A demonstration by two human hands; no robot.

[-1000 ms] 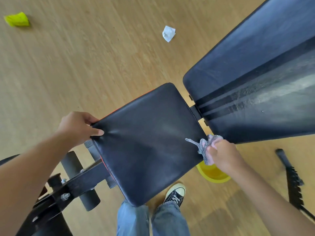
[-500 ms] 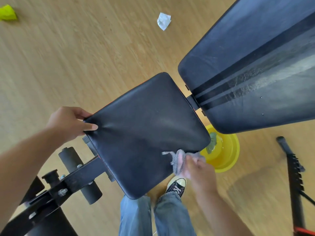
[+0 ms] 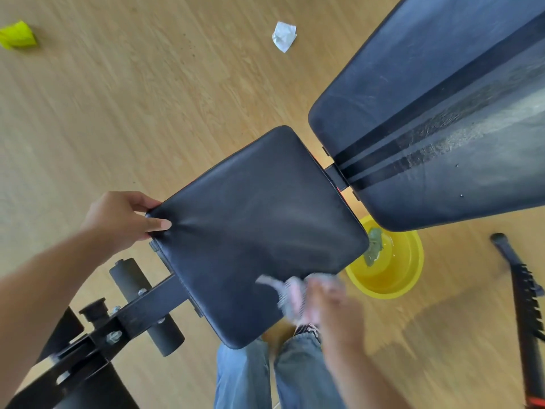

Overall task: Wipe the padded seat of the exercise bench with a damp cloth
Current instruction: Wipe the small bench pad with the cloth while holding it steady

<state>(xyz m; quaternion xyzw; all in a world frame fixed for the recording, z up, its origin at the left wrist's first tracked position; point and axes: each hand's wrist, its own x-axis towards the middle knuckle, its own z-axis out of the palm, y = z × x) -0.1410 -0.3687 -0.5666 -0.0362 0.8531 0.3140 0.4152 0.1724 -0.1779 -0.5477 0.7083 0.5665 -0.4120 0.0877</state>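
The black padded vinyl seat (image 3: 253,231) of the exercise bench sits mid-frame, a rounded rectangle whose long axis runs from lower left to upper right, its far short edge pointing at the black padded backrest (image 3: 436,119); a narrow gap with a black bracket lies between the two pads. The left hand (image 3: 124,219) clamps the seat's left corner, thumb on top, fingers curled round the edge. The right hand (image 3: 330,302), blurred, is closed on a crumpled grey-white cloth (image 3: 286,293) pressed at the seat's near right edge; a loose tail of the cloth lies on the pad. Most of the seat surface is bare. Off the seat's right corner a round yellow plastic basin (image 3: 395,278) stands on the light wood-plank floor (image 3: 118,113), partly under the backrest, with a greenish rag (image 3: 374,246) over its rim. Beyond the seat's far left side the floor lies open, with a crumpled white paper (image 3: 283,35) and a yellow-green scrap (image 3: 17,34) well away. Blue-jeaned legs (image 3: 274,376) stand just below the seat's near edge
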